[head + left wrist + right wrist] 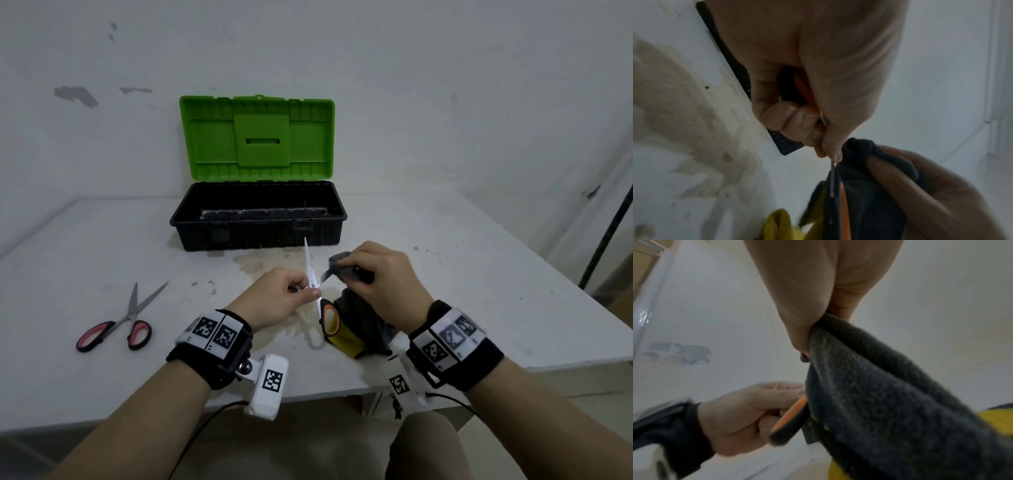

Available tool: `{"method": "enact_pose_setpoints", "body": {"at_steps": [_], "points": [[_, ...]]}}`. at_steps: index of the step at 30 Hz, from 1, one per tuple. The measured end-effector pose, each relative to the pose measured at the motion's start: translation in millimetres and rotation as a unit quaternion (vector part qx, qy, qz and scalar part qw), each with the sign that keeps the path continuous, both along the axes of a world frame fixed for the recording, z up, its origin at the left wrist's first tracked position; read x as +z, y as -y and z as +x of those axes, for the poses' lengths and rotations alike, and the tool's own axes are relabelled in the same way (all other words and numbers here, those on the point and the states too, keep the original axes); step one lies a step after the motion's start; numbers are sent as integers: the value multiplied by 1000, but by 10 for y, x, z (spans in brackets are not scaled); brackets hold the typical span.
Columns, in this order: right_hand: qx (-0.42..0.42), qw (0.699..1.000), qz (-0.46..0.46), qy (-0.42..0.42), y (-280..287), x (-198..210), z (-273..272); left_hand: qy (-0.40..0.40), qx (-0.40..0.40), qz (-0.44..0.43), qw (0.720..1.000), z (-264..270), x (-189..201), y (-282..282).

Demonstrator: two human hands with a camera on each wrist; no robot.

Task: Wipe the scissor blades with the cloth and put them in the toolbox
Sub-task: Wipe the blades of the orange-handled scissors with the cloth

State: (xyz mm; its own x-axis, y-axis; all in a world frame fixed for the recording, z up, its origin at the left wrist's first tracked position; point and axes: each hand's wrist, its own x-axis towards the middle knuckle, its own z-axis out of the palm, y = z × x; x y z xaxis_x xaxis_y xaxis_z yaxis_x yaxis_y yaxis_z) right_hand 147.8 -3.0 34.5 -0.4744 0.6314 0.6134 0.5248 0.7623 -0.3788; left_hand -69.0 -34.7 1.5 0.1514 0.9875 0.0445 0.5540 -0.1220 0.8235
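Head view: left hand [279, 298] pinches the orange scissors [312, 274] near the pivot, thumb and curled fingers closed on the metal and one handle loop. Blades stand open; one points up toward the toolbox [258, 214], the other runs sideways into the cloth [344, 269]. Right hand [375, 274] is curled round a bunched fold of that grey cloth and has it clamped on the sideways blade. The rest of the cloth, grey with a yellow side, hangs down to the worktop [479, 291] in front of the toolbox, beside the free orange loop.

Toolbox sits open, green lid up, just behind both hands. Pink scissors [118, 323] lie on the worktop well to the left of the toolbox front, untouched.

Judgement: wiping is under way on one blade; the upright blade shows no cloth on it.

To do the step well:
- Stroke from pivot outward to the tip, never toward the edge.
- Keep a thick fold between the fingers and the edge.
- Left pinch should hold the pivot steady so the blades do not snap together on the cloth.
- Turn to a fresh fold for the second blade.
- Close the blades before lowering them into the toolbox.
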Motion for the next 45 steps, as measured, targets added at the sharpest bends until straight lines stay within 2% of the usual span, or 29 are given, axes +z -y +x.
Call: {"method": "enact_pose_setpoints", "body": {"at_steps": [3, 6, 9, 13, 15, 18, 21, 23, 26, 29, 32, 35, 37, 39, 41, 45], "points": [[45, 998, -11, 35, 58, -84, -98, 10, -9, -2, 1000, 47, 19, 9], [42, 998, -22, 47, 51, -121, -119, -14, -6, 14, 1000, 71, 45, 35], [-5, 998, -34, 46, -40, -124, -94, -32, 0, 31, 999, 60, 49, 45], [-118, 991, -54, 23, -293, -71, 83, -44, 1, 13, 999, 30, -10, 58], [-141, 989, -32, -2, -307, -30, 149, -37, 11, 3, 999, 13, -30, 53], [-66, 998, 8, -13, -126, 33, 74, -23, 13, 2, 1000, 0, -20, 31], [33, 999, -6, 30, 19, 12, -72, -3, 4, 1, 1000, 27, 26, 15], [51, 997, -17, 58, 34, -26, -142, 3, -4, 2, 1000, 51, 55, 24], [44, 997, -21, 64, 5, -60, -177, 2, -5, 12, 1000, 46, 75, 48], [-2, 998, -22, 57, -64, -62, -164, -14, -1, 10, 1000, -9, 51, 50], [-52, 996, -41, 56, -147, -63, -94, -41, 3, -25, 999, -30, 26, 52], [-61, 997, -39, 30, -144, -43, -32, -27, 9, -68, 997, -60, 37, 52], [-62, 998, -27, 10, -124, -15, -5, -39, 5, -61, 997, -111, 51, 52], [-61, 998, -13, -9, -113, 17, 17, -11, 14, -56, 998, -167, 54, 38], [-58, 998, -1, -17, -109, 51, 35, 54, 49, -64, 995, -207, 53, 6], [-49, 998, 17, -25, -79, 110, 36, 180, 115, -73, 974, -243, 106, -42]]}}
